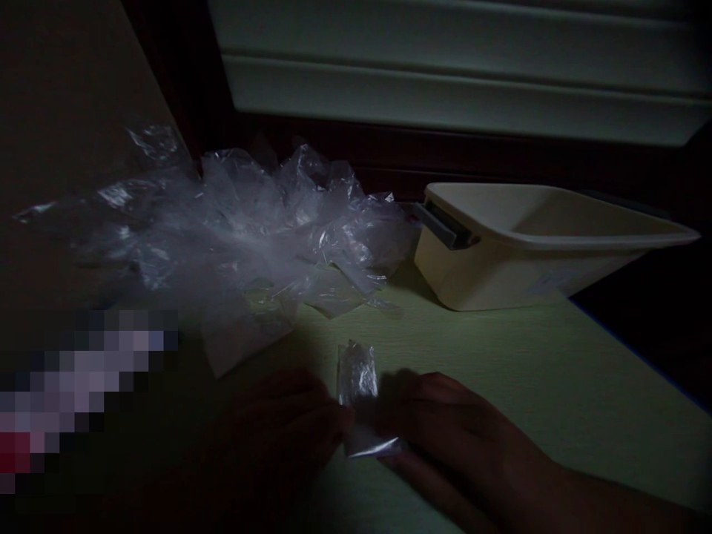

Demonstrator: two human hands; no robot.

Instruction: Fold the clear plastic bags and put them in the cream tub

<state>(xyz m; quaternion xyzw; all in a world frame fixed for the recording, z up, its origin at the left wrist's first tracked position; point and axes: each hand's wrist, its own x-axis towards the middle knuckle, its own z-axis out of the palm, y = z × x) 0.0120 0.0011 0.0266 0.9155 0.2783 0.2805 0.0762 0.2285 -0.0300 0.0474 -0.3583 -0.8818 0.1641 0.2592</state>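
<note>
Near middle, my left hand [300, 419] and right hand [456, 426] touch sides of folded clear plastic [360, 382]; pinching or pressing, I can't tell. Should handle light, limp, slippery; best held by side edges. Far left: plastic heap [250, 215].

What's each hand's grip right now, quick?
Left hand: at the small clear plastic piece, left edge; grip too dark to tell.
Right hand: at that piece's right edge; grip cannot be told.

Light's v. dim over pale-green tbl [500, 356], w/ dk frame [389, 152] & pale ribbed panel [445, 55] behind, dk wall [61, 89] L.
</note>
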